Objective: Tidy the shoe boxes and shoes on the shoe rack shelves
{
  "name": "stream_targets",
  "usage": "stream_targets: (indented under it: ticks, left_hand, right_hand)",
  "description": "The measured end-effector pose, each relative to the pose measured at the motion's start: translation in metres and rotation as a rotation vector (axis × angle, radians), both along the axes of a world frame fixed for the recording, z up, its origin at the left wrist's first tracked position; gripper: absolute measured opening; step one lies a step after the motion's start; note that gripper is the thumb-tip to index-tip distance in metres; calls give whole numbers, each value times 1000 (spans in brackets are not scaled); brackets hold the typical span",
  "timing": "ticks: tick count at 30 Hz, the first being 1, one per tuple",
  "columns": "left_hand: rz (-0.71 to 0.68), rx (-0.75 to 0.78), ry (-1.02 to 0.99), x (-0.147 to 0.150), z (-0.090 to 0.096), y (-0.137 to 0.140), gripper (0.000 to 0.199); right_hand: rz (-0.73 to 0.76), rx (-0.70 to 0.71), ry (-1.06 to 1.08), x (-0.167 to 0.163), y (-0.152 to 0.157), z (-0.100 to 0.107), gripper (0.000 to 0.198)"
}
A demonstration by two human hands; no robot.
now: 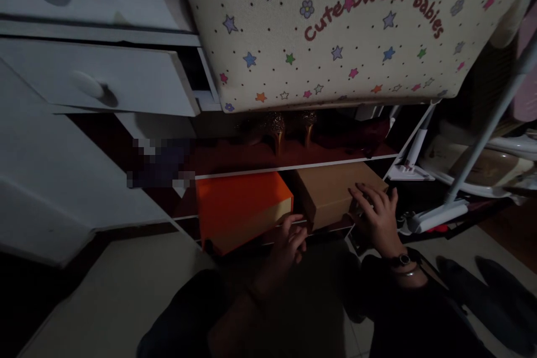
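An orange box (243, 201) and a brown cardboard box (335, 187) lie side by side on the lowest shelf, jutting out a little at the front. My right hand (377, 215), with a watch and a bracelet on the wrist, is at the right front corner of the brown box. Its fingers are spread, and the fingertips are at the box's top and side; whether they press on it I cannot tell. In front of the gap between the boxes is my left hand (290, 239), fingers loosely bent and apart, holding nothing visible.
Above, a red-brown shelf (235, 155) carries gold-heeled shoes (277, 131) and dark red shoes (356, 135). A star-printed cream cover (348, 61) hangs over it. On the left, a white drawer (138, 78) stands partly pulled out. To the right are a pale pole (482, 134) and stacked basins (482, 162).
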State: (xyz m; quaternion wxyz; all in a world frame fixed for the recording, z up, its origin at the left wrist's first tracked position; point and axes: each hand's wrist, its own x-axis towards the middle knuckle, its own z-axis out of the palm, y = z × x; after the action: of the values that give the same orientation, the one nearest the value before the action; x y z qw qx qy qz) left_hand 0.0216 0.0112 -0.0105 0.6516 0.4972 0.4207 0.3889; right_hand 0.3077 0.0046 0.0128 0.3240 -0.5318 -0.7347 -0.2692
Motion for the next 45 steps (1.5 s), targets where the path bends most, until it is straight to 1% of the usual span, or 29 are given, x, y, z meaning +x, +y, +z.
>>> stream_targets:
  ticks: [3, 6, 9, 12, 14, 16, 18, 20, 21, 22, 23, 25, 26, 27, 28, 30, 33, 38, 42, 45]
  left_hand:
    - [37, 101, 37, 6, -19, -2, 80]
    - [76, 160, 45, 12, -32, -2, 79]
    - [109, 124, 35, 17, -31, 1, 83]
    - [110, 67, 28, 23, -26, 5, 90]
    - [113, 97, 34, 28, -26, 5, 89]
    - [139, 199, 52, 32, -27, 4, 88]
    - [199, 328, 110, 36, -26, 0, 87]
    - [257, 425, 173, 39, -22, -2, 85]
    - [269, 446, 188, 41, -19, -3, 85]
    - [264, 441, 185, 43, -16, -3, 84]
    - [245, 414, 168, 45, -12, -2, 84]
    - [189, 333, 124, 49, -5, 1, 83]
    - [171, 301, 103, 52, -2, 3, 82]
    - [167, 281, 84, 54, 0, 5, 81]
    - [172, 275, 68, 56, 2, 8, 81]
    - [201, 276, 42, 60, 3, 12, 82]
    - [235, 281, 6, 64, 0, 19, 84]
    - [256, 319, -51, 70, -14, 33, 86]
    - [217, 299, -80, 73, -23, 42, 87]
    - [184, 292, -89, 75, -24, 43, 89]
  right_hand:
    - [-31, 20, -6, -4, -10, 2, 81]
    - [-57, 35, 5, -16, -17, 4, 80]
    - [-54, 22, 11, -24, -13, 6, 78]
    - [-30, -11, 22, -21, -2, 7, 78]
    - [8, -60, 32, -13, 4, 7, 79]
    - [64, -98, 71, -1, 6, 7, 81]
    - [94, -73, 210, 14, 5, 6, 85]
    - [77, -17, 462, 30, 4, 5, 89]
    - [68, -17, 609, 38, 5, 4, 91]
    - [67, -54, 756, 45, 6, 3, 89]
    - [80, -127, 894, 50, 10, 2, 85]
    - [158, -334, 1117, 56, 19, -2, 72]
    - [209, -424, 1193, 57, 25, -4, 68]
    - [257, -482, 1248, 56, 31, -6, 66]
    - [299, -511, 1288, 55, 37, -8, 66]
    - [348, -511, 1338, 51, 48, -12, 66]
    - [377, -514, 1404, 48, 58, -16, 64]
    - [349, -501, 1413, 52, 67, -19, 64]
    - [344, -490, 1381, 57, 70, -19, 66]
    - [326, -486, 1377, 59, 67, -21, 68]
